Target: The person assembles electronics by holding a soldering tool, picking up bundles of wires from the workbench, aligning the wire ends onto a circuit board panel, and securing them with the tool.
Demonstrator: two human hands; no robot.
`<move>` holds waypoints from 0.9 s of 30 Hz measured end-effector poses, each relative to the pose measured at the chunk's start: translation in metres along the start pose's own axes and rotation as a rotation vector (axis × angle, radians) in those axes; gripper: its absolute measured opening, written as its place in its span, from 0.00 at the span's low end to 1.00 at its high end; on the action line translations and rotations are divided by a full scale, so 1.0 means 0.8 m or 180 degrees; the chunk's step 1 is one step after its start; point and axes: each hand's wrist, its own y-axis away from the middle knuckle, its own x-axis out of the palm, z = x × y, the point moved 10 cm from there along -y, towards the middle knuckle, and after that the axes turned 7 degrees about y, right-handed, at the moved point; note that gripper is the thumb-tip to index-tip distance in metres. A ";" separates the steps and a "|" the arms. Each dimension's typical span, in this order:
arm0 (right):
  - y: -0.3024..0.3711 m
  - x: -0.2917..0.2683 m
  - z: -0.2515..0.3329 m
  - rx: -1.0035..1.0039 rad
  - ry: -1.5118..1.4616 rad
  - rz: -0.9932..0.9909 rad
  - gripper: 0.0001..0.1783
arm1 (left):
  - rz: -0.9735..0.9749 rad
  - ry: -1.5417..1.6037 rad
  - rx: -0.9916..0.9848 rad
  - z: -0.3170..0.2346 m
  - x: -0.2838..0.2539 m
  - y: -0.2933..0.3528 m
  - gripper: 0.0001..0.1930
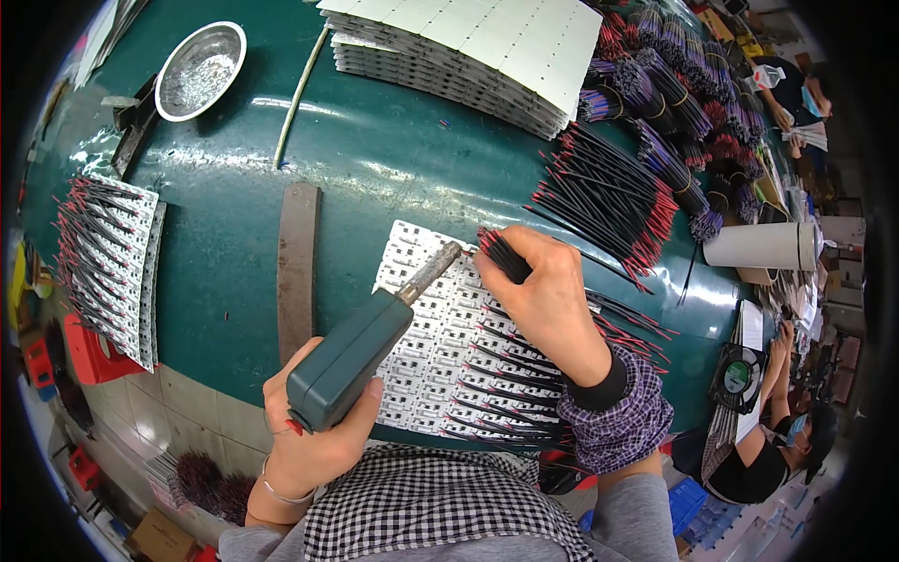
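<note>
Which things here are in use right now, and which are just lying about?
In use: soldering iron in left hand; black wires in right hand; white circuit board panel.
Lying about: metal bowl; stacked panels; wire bundles; paper roll.

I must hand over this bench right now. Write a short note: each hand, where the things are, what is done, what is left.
Left hand: grips the green soldering iron, its tip over the white board panel.
Right hand: holds a bundle of black wires at the panel's top edge.
Done: the panel's right and lower rows already carry wires.
Left: rows at its upper left are bare.
Spare wires lie to the right; stacked panels at the far edge.
</note>
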 end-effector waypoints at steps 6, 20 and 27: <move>-0.001 0.000 -0.001 -0.0017 -0.0115 -0.0067 0.09 | 0.0134 -0.0193 0.0029 -0.005 0.004 -0.003 0.08; -0.009 0.004 -0.019 0.0283 -0.0479 0.0265 0.10 | -0.0014 -0.0193 0.0029 -0.008 -0.004 0.004 0.10; -0.013 0.012 -0.020 0.0333 -0.0579 0.0416 0.11 | 0.0127 -0.0306 0.0185 -0.012 0.001 -0.001 0.07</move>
